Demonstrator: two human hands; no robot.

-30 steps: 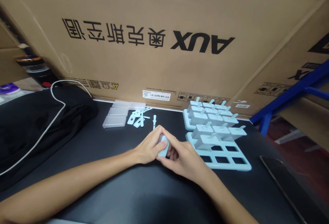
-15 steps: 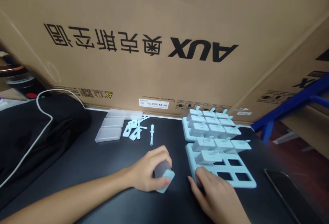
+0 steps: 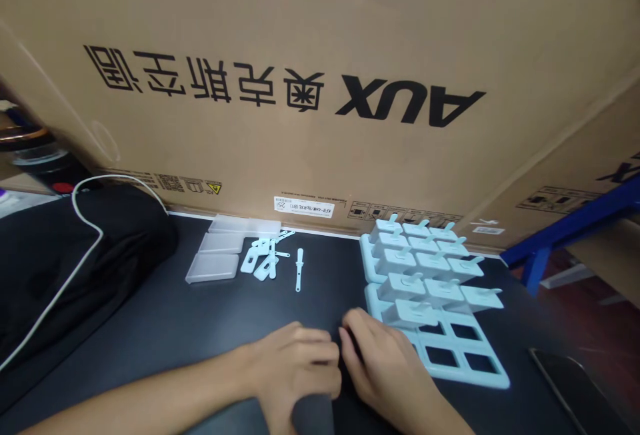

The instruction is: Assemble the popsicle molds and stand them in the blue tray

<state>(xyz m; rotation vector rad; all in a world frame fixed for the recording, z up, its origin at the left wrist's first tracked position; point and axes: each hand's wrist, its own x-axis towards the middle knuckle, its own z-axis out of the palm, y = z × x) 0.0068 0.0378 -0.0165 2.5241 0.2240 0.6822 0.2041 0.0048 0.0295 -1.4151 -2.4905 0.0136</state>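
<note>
A: Where are your hands?

B: Your left hand [image 3: 295, 368] lies knuckles-up on the black tabletop [image 3: 165, 328] at the near edge, fingers curled down over a grey translucent plastic mould cup [image 3: 313, 414]. Only a sliver of the cup shows beneath your fingers at the bottom of the view; your grip appears closed around it.

A: And the other one?

B: Your right hand [image 3: 387, 365] sits just beside the left, fingertips nearly meeting it, its fingers bent and resting on the table. Whether it has hold of anything, I cannot tell.

A: What lies around you?

B: Just right of your right hand is a pale blue plastic mould tray with square openings [image 3: 457, 365]; its near openings are bare, its far rows filled with pale blue lidded moulds with stick handles [image 3: 425, 268]. Farther back on the left lie frosted clear rectangular plastic lids [image 3: 215, 258] and a scatter of small pale blue plastic sticks [image 3: 267, 258]. A large brown cardboard box printed AUX [image 3: 350, 88] stands behind everything.
</note>
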